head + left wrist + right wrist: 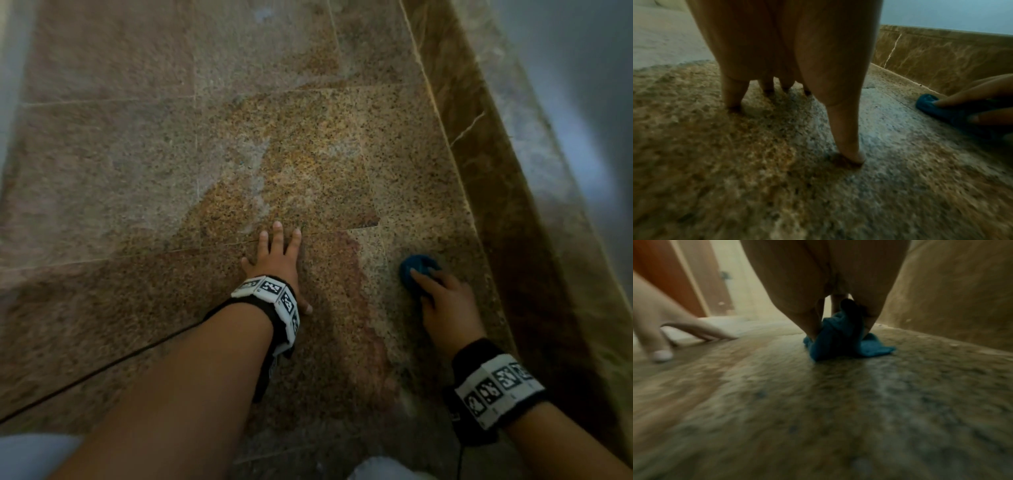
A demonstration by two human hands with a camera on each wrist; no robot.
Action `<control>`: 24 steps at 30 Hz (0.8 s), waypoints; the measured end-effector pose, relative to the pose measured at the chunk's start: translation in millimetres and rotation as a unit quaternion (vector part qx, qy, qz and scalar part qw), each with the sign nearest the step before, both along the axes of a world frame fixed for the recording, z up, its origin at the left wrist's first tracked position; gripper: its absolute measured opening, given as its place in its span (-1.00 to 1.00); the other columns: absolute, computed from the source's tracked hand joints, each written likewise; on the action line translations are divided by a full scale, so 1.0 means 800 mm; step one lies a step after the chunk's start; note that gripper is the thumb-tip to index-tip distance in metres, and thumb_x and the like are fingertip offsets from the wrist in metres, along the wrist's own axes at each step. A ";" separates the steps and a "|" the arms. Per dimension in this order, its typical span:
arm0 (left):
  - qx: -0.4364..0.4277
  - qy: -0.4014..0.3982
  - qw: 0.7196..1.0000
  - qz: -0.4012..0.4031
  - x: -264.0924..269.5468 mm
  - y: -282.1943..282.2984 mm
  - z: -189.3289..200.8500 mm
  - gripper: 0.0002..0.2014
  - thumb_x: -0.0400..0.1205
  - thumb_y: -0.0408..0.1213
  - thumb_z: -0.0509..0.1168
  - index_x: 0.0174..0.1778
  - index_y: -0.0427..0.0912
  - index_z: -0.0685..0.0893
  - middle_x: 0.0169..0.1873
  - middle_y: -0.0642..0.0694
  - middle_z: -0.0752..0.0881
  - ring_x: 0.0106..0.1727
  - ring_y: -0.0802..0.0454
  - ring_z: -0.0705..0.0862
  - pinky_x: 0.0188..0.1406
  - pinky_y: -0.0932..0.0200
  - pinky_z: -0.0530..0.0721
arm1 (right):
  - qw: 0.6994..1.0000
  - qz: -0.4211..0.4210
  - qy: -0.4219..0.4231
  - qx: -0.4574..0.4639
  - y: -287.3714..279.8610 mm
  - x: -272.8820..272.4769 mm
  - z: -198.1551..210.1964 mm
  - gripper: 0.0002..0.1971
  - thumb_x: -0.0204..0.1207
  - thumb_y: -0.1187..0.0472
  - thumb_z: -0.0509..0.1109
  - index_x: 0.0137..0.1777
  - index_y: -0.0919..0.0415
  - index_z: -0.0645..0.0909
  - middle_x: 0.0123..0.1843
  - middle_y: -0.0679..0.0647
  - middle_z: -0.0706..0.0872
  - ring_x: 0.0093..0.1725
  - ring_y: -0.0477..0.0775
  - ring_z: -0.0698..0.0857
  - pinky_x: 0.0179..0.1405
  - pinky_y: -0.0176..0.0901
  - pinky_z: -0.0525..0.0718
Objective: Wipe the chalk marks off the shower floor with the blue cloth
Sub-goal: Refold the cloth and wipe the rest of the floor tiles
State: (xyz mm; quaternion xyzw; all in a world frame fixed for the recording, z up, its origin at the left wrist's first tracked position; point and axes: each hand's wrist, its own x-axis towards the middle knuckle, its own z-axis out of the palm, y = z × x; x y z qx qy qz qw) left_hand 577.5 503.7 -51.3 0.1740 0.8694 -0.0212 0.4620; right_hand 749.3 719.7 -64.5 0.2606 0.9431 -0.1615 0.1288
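Fingers of the right hand [445,301] are closed around the blue cloth [416,270], which is pressed onto the shower floor [137,171]. The left hand [277,260] is spread flat on the floor, fingers apart.

No readable text, label, brand or number shows anywhere. The only signs are black-and-white square code patterns on the wristbands [274,301], printed in white panels around each band; they hold no letters.

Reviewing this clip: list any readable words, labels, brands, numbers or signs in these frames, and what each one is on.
No readable text in any view.
Left wristband: black-and-white square marker patterns only, no letters or digits.
Right wristband: the same kind of markers, blurred.
Blue cloth, floor and marble curb: no print visible.
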 end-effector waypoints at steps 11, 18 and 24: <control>0.025 0.095 0.994 -0.047 -0.093 -0.063 0.099 0.06 0.50 0.22 0.40 0.72 -0.03 -0.13 0.70 -0.17 -0.15 0.70 -0.23 -0.11 0.61 -0.16 0.07 | 0.989 0.091 -0.065 -0.099 -0.082 -0.079 0.034 -0.47 0.60 0.29 0.29 0.57 0.12 0.32 0.51 0.12 0.31 0.48 0.15 0.35 0.44 -0.35 0.21; -0.042 0.107 0.993 0.029 -0.121 -0.149 0.079 0.17 0.43 0.26 0.44 0.71 -0.02 -0.22 0.70 -0.15 -0.24 0.70 -0.23 -0.19 0.63 -0.21 0.06 | 0.992 0.079 -0.061 -0.083 -0.085 -0.171 0.063 -0.47 0.65 0.22 0.22 0.61 0.03 0.24 0.51 0.14 0.30 0.43 0.20 0.42 0.41 -0.11 0.39; -0.039 0.053 0.994 0.089 -0.118 -0.147 0.009 0.28 0.38 0.30 0.47 0.66 0.01 -0.40 0.64 -0.09 -0.44 0.69 -0.16 -0.31 0.65 -0.28 0.00 | 0.990 0.085 -0.013 -0.113 -0.086 -0.222 0.036 -0.51 0.65 0.27 0.20 0.58 0.08 0.30 0.53 0.09 0.27 0.47 0.14 0.36 0.43 -0.19 0.32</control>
